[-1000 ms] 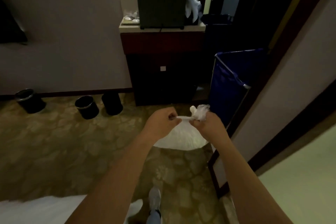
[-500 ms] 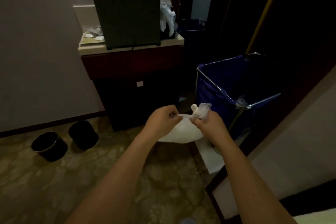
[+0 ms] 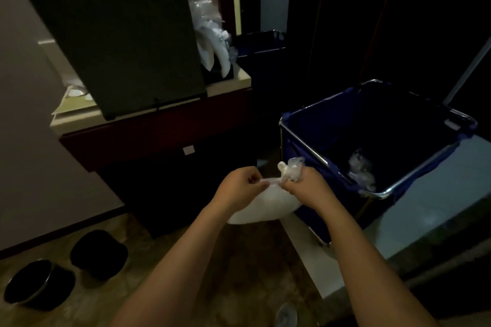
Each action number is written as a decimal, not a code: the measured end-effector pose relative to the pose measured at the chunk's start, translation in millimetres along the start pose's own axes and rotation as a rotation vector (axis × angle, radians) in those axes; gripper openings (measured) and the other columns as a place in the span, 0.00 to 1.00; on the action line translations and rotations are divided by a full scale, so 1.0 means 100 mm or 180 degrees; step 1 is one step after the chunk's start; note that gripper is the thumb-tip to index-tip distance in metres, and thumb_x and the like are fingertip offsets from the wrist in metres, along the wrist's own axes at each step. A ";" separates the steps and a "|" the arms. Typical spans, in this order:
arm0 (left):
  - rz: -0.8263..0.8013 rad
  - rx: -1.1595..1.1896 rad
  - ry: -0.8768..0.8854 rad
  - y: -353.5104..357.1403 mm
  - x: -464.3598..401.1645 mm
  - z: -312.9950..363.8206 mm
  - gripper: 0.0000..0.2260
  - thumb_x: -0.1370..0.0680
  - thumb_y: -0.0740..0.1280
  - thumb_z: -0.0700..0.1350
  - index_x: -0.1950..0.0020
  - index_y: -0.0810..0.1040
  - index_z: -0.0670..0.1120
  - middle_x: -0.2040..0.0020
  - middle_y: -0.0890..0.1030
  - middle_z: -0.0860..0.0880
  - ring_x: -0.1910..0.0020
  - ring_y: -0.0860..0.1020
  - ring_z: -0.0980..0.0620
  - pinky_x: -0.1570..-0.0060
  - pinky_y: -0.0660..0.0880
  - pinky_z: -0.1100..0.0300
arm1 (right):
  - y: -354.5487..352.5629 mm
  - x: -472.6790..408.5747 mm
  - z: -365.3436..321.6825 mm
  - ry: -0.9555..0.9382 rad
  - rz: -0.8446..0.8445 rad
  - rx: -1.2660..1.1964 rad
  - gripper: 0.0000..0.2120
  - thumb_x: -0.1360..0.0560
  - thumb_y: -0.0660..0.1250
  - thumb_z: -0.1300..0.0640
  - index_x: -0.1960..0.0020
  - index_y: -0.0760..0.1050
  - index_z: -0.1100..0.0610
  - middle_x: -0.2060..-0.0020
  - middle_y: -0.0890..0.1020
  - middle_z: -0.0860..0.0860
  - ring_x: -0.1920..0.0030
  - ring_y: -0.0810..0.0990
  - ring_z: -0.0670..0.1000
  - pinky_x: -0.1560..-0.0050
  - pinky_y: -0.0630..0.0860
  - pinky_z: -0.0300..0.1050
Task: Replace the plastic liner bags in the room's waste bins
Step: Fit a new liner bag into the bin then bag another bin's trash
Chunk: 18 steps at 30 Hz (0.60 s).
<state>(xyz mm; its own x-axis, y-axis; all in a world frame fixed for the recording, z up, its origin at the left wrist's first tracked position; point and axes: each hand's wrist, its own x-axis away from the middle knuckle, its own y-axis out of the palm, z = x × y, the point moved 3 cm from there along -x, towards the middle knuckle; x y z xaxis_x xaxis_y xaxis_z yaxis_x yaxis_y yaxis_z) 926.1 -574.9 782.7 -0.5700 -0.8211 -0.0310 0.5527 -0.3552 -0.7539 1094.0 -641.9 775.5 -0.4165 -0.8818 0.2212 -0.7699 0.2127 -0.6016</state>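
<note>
A filled white plastic liner bag (image 3: 261, 206) hangs below my two hands in the middle of the view. My left hand (image 3: 239, 188) pinches the twisted neck of the bag from the left. My right hand (image 3: 305, 186) grips the neck from the right, with crumpled clear plastic sticking up above its fingers. Right of my hands stands a blue fabric cart (image 3: 300, 156) on a metal frame, with crumpled clear plastic (image 3: 361, 170) inside it. Two black waste bins, one upright (image 3: 37, 284) and one dark one (image 3: 99, 253), sit on the carpet at the lower left.
A dark cabinet (image 3: 164, 141) with a pale top carries a large dark panel (image 3: 119, 34), a tray (image 3: 71, 103) and wrapped white items (image 3: 215, 48). Behind it a dark doorway opens. A pale floor strip (image 3: 313, 252) and tiled floor (image 3: 430, 191) lie to the right.
I have moved closer to the blue cart, and its inside has come into view. The bins have slid to the lower left. Both hands keep hold of the bag's neck.
</note>
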 end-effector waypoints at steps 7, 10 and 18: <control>-0.0277 0.0016 0.0152 0.12 -1.63 0.19 0.08 0.22 0.69 0.54 0.56 0.77 0.51 0.61 0.76 0.51 0.63 0.75 0.52 0.65 0.68 0.58 | -0.62 -1.35 0.10 0.0213 0.0206 0.0021 0.14 0.24 0.67 0.44 0.46 0.75 0.54 0.52 0.81 0.57 0.54 0.79 0.54 0.52 0.77 0.48; -0.0497 0.0081 0.0238 0.28 -2.24 0.29 0.09 0.22 0.69 0.55 0.55 0.78 0.50 0.60 0.78 0.49 0.61 0.77 0.49 0.64 0.70 0.57 | -0.84 -1.75 0.22 0.0428 0.0255 0.0033 0.16 0.25 0.64 0.42 0.45 0.72 0.53 0.54 0.80 0.56 0.55 0.80 0.56 0.53 0.79 0.50; -0.1332 0.0229 0.0766 1.14 -3.77 0.39 0.08 0.23 0.69 0.55 0.57 0.77 0.53 0.62 0.79 0.52 0.62 0.78 0.53 0.63 0.72 0.58 | -1.41 -2.64 0.72 0.1201 0.0717 -0.0245 0.11 0.24 0.68 0.50 0.47 0.75 0.56 0.56 0.81 0.56 0.55 0.81 0.54 0.52 0.79 0.51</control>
<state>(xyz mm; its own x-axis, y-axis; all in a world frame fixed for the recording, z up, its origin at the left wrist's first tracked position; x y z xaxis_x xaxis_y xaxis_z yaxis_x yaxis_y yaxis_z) 1228.1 -323.3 734.3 -0.8719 -0.4776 0.1081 0.2817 -0.6698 -0.6870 1346.9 -469.4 746.7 -0.7141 -0.5978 0.3643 -0.6676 0.4251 -0.6112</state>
